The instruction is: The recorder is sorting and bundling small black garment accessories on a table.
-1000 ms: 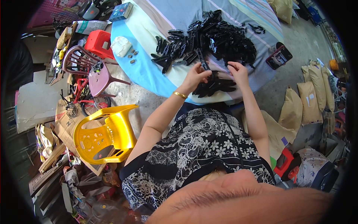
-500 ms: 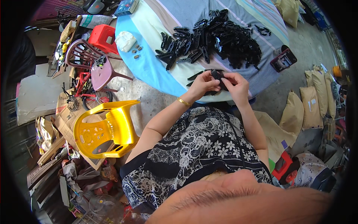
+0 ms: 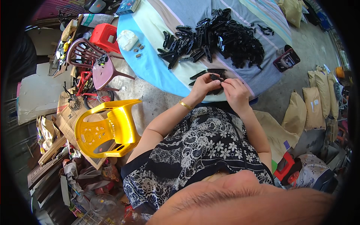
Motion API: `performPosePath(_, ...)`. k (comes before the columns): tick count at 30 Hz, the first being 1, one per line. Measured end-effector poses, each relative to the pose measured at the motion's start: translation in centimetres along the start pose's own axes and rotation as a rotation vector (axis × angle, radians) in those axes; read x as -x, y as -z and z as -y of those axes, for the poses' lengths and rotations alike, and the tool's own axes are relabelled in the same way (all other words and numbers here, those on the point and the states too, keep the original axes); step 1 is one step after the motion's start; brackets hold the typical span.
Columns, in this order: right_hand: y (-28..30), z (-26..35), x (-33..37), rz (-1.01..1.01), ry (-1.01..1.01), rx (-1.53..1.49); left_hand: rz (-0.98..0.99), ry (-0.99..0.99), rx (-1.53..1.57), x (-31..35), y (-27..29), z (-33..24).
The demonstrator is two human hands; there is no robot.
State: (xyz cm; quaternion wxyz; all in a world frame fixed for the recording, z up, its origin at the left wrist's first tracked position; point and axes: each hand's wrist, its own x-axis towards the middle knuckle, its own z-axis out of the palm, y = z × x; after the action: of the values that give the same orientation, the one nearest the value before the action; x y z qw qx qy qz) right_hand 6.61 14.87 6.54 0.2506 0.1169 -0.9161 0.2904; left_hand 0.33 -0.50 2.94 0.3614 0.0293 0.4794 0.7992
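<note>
At the near edge of the cloth-covered table [image 3: 168, 80], my left hand [image 3: 201, 87] pinches a small black plastic part [image 3: 214, 77]. The fingers of my right hand [image 3: 236, 92] are closed together against the right side of the same part, and whatever lies between their tips is hidden. Several long black plastic pieces [image 3: 197, 75] lie on the cloth just beyond and beside my left hand. Farther up the table rests a loose heap of long black slotted pieces [image 3: 182, 45]. It runs into a dense pile of smaller black parts [image 3: 242, 47] on its right.
A phone [image 3: 286, 62] stands at the table's right edge. On the left side are a white packet [image 3: 127, 40], a few small brown pieces [image 3: 138, 55] and a blue box [image 3: 128, 6]. A yellow chair [image 3: 123, 125] stands at my left; brown sacks [image 3: 312, 105] line the right.
My right hand has turned, its fingers now lower and more curled beside the black part. The left hand keeps its pinch, and a long black piece beyond it shows more.
</note>
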Motion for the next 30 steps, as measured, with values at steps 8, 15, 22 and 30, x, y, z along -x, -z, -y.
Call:
performPosePath(8, -2.6, -2.7, 1.8, 0.172, -0.718, -0.855, -0.005, -0.221, -0.435, 0.5, -0.1, -0.4)
performPosePath(15, -4.3, -4.0, 1.8, 0.303, -0.712, -0.858, -0.086, -0.34, -0.787, -0.5, 0.8, -0.9)
performPosePath(22, -5.0, -15.6, 1.2, 0.032, -0.686, 0.037, -0.065, -0.355, -1.542, -3.2, 4.0, -1.1)
performPosePath(30, -5.6, -17.6, 2.1, 0.142, -0.657, 0.189, -0.424, -0.572, -1.647, -6.0, 8.1, -1.1)
